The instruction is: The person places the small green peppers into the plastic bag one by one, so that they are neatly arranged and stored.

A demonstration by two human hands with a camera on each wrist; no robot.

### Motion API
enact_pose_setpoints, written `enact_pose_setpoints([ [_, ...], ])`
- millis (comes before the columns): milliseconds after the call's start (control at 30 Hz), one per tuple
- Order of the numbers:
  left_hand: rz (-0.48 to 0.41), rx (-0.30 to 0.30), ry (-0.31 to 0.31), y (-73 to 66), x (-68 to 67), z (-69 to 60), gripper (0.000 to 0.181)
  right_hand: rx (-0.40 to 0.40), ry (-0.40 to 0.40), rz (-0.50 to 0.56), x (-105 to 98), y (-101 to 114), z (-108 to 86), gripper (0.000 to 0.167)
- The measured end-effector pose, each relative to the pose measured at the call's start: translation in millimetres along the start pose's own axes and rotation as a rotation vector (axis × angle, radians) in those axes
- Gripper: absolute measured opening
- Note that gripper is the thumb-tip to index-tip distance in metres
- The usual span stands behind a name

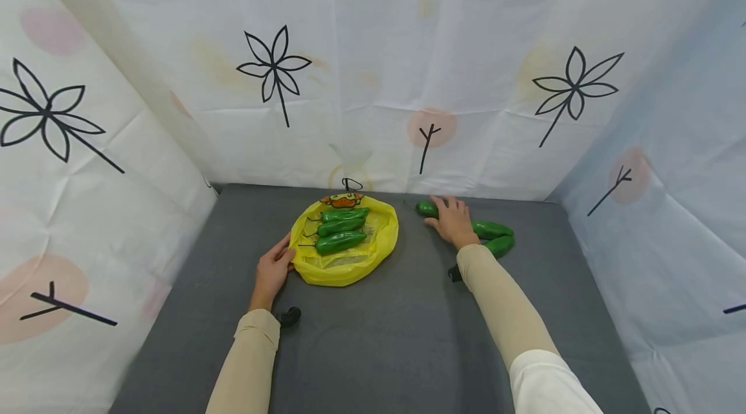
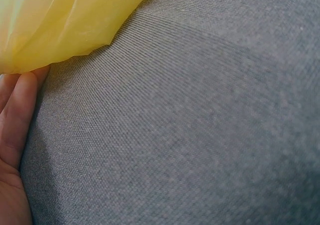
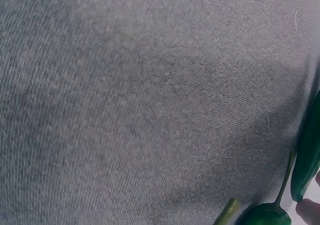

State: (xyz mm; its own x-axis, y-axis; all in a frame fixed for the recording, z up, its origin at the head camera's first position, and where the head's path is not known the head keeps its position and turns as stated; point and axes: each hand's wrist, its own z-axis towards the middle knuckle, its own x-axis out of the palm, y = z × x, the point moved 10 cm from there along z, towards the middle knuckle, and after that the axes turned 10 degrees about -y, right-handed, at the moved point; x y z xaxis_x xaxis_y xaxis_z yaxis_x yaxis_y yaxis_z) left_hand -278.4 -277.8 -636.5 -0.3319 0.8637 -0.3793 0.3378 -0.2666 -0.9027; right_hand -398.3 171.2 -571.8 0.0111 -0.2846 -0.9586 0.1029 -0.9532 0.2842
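In the head view, my left hand (image 1: 272, 269) grips the left rim of a yellow plastic bag (image 1: 379, 252). The bag is spread open on the table, with several green chili peppers (image 1: 340, 242) side by side in it. In the left wrist view, fingers (image 2: 20, 110) meet the bag's lower edge (image 2: 60, 30). At the right, my right hand (image 1: 451, 223) reaches over a green chili pepper (image 1: 426, 208), thumb and fingers spread about it. Two more green chili peppers (image 1: 491, 230) lie beside that hand, partly hidden by the forearm. Fingertips appear against a dark green pepper (image 3: 307, 160) in the right wrist view.
A dark grey cloth-covered table (image 1: 373, 343) lies beneath everything. White fabric walls (image 1: 361, 77) with plant drawings enclose it at the back and both sides. Black wrist-worn devices (image 1: 289, 317) show beside both forearms.
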Motion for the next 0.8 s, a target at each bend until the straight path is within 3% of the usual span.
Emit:
enact_pose_setpoints([
  [333,-0.008,-0.007,0.000,0.0,0.9,0.2,0.049,0.011,-0.031,0.045,-7,-3,-4.2,0.054],
  [500,-0.018,0.000,0.007,0.0,2.6,1.2,0.049,-0.019,-0.054,0.024,-7,-3,-8.5,0.053],
  [800,-0.005,-0.012,-0.003,1.5,0.0,0.8,0.049,-0.002,-0.058,0.037,-2,-4,-10.2,0.053],
])
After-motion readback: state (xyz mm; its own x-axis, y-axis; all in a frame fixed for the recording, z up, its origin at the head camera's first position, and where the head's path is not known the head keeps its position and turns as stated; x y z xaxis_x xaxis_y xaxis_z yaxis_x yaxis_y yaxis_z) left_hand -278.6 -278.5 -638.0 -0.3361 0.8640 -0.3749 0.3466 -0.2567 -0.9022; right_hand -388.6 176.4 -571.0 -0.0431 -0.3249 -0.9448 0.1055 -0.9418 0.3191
